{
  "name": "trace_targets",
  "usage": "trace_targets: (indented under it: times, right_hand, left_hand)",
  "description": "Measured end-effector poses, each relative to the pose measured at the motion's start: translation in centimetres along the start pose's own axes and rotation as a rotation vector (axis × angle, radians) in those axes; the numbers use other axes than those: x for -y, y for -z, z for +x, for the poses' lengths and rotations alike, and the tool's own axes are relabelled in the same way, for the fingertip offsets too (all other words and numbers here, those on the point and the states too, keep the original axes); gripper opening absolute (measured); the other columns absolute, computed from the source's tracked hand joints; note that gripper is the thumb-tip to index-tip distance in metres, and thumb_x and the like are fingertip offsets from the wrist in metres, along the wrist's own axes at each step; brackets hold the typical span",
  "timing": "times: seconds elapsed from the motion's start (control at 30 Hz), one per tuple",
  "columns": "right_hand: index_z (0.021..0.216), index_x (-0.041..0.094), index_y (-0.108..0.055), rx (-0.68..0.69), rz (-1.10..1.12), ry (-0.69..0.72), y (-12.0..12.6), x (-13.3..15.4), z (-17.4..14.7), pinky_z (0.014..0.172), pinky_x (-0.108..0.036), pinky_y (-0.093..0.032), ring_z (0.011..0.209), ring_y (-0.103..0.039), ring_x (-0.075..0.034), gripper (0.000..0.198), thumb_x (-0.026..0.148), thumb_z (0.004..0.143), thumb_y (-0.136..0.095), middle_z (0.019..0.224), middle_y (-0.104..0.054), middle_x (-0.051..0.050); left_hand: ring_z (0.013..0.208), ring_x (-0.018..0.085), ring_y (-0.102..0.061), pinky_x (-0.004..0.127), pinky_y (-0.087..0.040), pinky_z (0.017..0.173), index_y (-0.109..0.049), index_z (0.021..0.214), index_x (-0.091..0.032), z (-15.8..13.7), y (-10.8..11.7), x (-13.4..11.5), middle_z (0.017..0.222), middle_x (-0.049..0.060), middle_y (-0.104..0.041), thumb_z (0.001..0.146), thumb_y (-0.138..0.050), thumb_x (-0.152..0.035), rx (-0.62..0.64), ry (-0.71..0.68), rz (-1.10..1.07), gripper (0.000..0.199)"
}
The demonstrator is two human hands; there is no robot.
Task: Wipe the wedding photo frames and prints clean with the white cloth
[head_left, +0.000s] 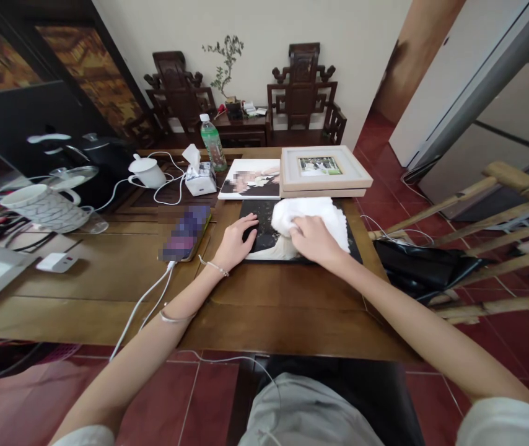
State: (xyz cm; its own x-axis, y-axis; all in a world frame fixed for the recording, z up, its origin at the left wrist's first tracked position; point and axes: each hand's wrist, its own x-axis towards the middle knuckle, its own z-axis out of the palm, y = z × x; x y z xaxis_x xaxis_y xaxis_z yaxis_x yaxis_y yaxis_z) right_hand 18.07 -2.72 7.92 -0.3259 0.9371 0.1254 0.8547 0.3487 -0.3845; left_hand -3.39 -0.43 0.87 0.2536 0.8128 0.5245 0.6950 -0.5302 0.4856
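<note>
A dark glossy photo panel (264,232) lies flat on the wooden table (264,310). My left hand (236,241) rests flat on the panel's left edge, fingers spread. My right hand (313,238) presses a white cloth (313,217) onto the panel's surface, fingers curled into the cloth. The cloth covers most of the panel's right half. Behind the panel lie another photo print (250,179) and a stack of light wooden picture frames (323,170).
A phone (185,234) on a white cable lies left of my left hand. Further left stand a tissue box (199,176), green bottle (212,144), white cups and kettles. A black bag (413,263) and bamboo rack (492,248) sit to the right. Carved chairs stand at the wall.
</note>
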Motion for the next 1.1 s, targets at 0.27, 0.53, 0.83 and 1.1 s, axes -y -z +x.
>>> trace_targets:
  times: [0.27,0.53,0.83,1.1]
  right_hand:
    - [0.073,0.018,-0.060,0.147,0.151,0.219,0.0,2.3,-8.8,0.104,-0.062,-0.021,0.119,-0.049,-0.033,0.020,0.014,0.080,-0.042,0.109,-0.065,-0.015]
    - [0.078,0.016,-0.064,0.075,0.090,0.095,0.2,0.6,0.6,0.080,-0.035,-0.040,0.083,-0.059,-0.026,0.026,0.020,0.082,-0.038,0.086,-0.068,-0.012]
    - [0.082,0.015,-0.064,-0.053,0.058,0.024,-0.6,0.2,7.4,0.077,-0.031,-0.038,0.088,-0.058,-0.025,0.025,0.019,0.079,-0.040,0.093,-0.069,-0.012]
    - [0.094,0.014,-0.066,0.075,0.079,0.115,-0.7,2.1,-1.8,0.095,-0.047,-0.034,0.102,-0.056,-0.031,0.030,0.020,0.084,-0.038,0.102,-0.066,-0.017]
  left_hand:
    - [0.126,0.026,-0.053,0.046,-0.040,0.109,-0.062,0.117,-0.013,-0.1,-0.1,0.0,0.132,0.014,-0.059,0.088,-0.050,-0.025,-0.016,0.044,0.020,0.034]
    - [0.126,0.027,-0.053,0.046,-0.041,0.109,-0.063,0.114,-0.011,0.0,-0.3,0.4,0.128,0.015,-0.061,0.089,-0.048,-0.027,0.009,0.029,0.006,0.034]
    - [0.126,0.026,-0.052,0.047,-0.040,0.109,-0.064,0.113,-0.012,0.0,-0.2,0.5,0.129,0.015,-0.061,0.089,-0.049,-0.026,0.020,0.030,0.005,0.032]
    - [0.127,0.026,-0.051,0.047,-0.039,0.110,-0.064,0.114,-0.013,0.0,-0.3,0.4,0.130,0.014,-0.060,0.090,-0.044,-0.023,0.030,0.033,-0.004,0.033]
